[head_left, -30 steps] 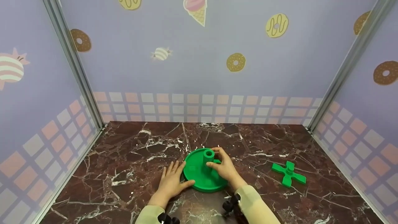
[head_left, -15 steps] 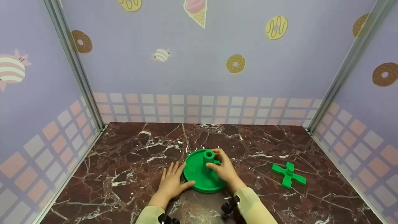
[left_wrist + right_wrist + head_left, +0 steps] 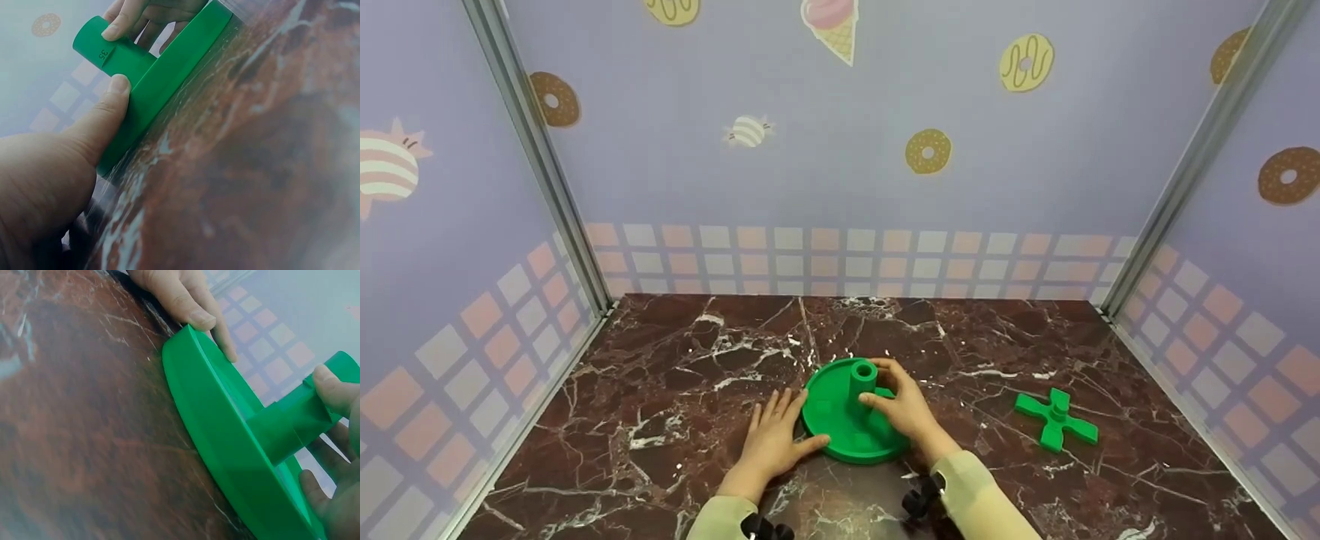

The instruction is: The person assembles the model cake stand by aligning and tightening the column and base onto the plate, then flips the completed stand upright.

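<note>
A round green dish with a low rim (image 3: 861, 457) lies on the table. From it rises an upright green tube (image 3: 862, 386), hollow at the top and marked "35" in the left wrist view. My right hand (image 3: 907, 409) pinches this tube between thumb and fingers from its right side; the far fingers are partly hidden behind it. On the dish's left, my left hand (image 3: 772, 442) rests with fairly straight fingers on the table and against the rim, its thumb (image 3: 115, 95) touching the rim's near side. A small green block shows beside the tube, partly covered by the right hand.
To the right lies a green four-armed cross piece (image 3: 1056, 420) with a round peg in its middle. The dark red marbled table (image 3: 720, 330) is enclosed by printed lilac walls (image 3: 840, 180) at the back and both sides, with metal posts at the corners.
</note>
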Available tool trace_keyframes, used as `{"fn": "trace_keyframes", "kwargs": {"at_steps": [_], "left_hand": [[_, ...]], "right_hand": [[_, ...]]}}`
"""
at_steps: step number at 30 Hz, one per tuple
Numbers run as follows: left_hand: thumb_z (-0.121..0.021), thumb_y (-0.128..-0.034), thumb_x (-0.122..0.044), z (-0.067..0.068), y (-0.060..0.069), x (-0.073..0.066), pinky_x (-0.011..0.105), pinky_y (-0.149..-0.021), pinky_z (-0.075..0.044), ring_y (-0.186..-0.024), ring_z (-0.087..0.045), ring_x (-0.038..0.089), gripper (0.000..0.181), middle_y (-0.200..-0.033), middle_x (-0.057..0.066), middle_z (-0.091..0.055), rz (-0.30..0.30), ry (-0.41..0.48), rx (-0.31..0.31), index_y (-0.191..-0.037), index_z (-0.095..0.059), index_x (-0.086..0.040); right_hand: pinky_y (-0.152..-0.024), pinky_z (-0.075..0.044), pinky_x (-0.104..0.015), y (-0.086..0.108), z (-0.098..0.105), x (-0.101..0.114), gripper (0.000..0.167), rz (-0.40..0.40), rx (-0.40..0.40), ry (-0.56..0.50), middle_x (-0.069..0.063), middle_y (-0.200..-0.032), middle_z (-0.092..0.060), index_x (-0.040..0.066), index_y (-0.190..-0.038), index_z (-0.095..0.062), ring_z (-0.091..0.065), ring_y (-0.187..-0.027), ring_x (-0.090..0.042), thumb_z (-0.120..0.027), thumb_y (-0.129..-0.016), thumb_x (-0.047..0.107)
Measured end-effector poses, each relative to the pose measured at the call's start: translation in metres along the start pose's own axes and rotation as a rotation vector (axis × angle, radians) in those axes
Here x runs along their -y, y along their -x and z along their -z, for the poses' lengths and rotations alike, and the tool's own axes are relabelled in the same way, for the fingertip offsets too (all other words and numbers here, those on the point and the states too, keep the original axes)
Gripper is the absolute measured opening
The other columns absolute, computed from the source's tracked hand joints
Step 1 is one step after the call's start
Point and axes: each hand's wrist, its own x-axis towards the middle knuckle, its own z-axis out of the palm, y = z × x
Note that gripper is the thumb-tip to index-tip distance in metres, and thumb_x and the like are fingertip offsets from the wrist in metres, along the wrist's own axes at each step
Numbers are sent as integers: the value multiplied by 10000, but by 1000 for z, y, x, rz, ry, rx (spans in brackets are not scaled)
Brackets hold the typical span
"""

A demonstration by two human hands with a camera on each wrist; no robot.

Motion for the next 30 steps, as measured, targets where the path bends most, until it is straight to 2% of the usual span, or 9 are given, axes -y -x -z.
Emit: {"fn": "trace_keyframes", "kwargs": {"at_steps": [5,9,12,16,19,21,26,28,30], "left_hand": [[-681,-879,-665,1,0,0,681,-1289,-76,-1580,-184,465,976,-1674,245,-284,-9,11,-2,-1620,-346,-125],[-682,-879,-663,2,0,0,685,-1287,-67,-1578,-181,472,979,-1674,249,-279,-16,18,-5,-1622,-341,-124],[-682,-879,-663,1,0,1,679,-1291,-58,-1583,-172,465,979,-1679,242,-272,-13,19,-3,-1626,-335,-135],[-683,-879,-663,0,0,2,671,-1295,-52,-1589,-164,451,973,-1684,230,-270,-9,33,-2,-1626,-338,-143],[-686,-876,-662,-1,1,2,674,-1293,-58,-1586,-170,455,976,-1681,234,-275,-9,42,-4,-1622,-344,-134],[-689,-875,-659,-1,0,2,677,-1291,-61,-1584,-173,459,977,-1679,237,-277,-7,43,-2,-1622,-344,-132],[-689,-876,-659,-1,0,3,687,-1286,-64,-1584,-172,459,979,-1679,238,-277,-6,33,1,-1624,-339,-134],[-687,-875,-663,-1,-1,3,688,-1286,-65,-1584,-175,458,982,-1679,238,-278,-7,27,-1,-1625,-337,-134],[-687,-875,-664,-1,-1,3,688,-1286,-64,-1584,-174,460,984,-1679,240,-275,-6,25,0,-1625,-336,-132]], "right_hand": [[-1130,-461,-627,5,12,1,565,-2,35,-46,-268,-1354,-643,20,-1430,-542,-607,-1286,-450,-765,-914,77],[-1117,-474,-632,10,25,3,583,9,58,-70,-318,-1384,-605,-32,-1446,-504,-596,-1284,-499,-749,-926,70],[-1084,-535,-540,13,37,3,588,10,63,-70,-342,-1393,-587,-64,-1453,-477,-604,-1263,-517,-734,-938,56],[-1002,-578,-318,20,54,3,566,11,38,-60,-344,-1383,-593,-72,-1448,-474,-612,-1248,-520,-716,-946,25],[-943,-588,-247,26,68,5,558,6,26,-55,-338,-1374,-603,-72,-1445,-478,-626,-1237,-507,-713,-946,15],[-914,-611,-266,31,79,7,556,-6,21,-51,-335,-1379,-600,-61,-1447,-481,-642,-1229,-472,-712,-947,18],[-865,-641,-321,44,109,14,559,-58,-34,-57,-329,-1412,-579,-24,-1457,-492,-695,-1184,-227,-713,-945,9],[-876,-631,-288,50,122,16,557,-74,-77,-41,-304,-1415,-590,-7,-1459,-503,-692,-1169,-147,-712,-943,-1],[-895,-615,-251,56,135,17,552,-79,-113,-13,-274,-1413,-605,5,-1463,-507,-686,-1186,-141,-705,-948,-7]]}}
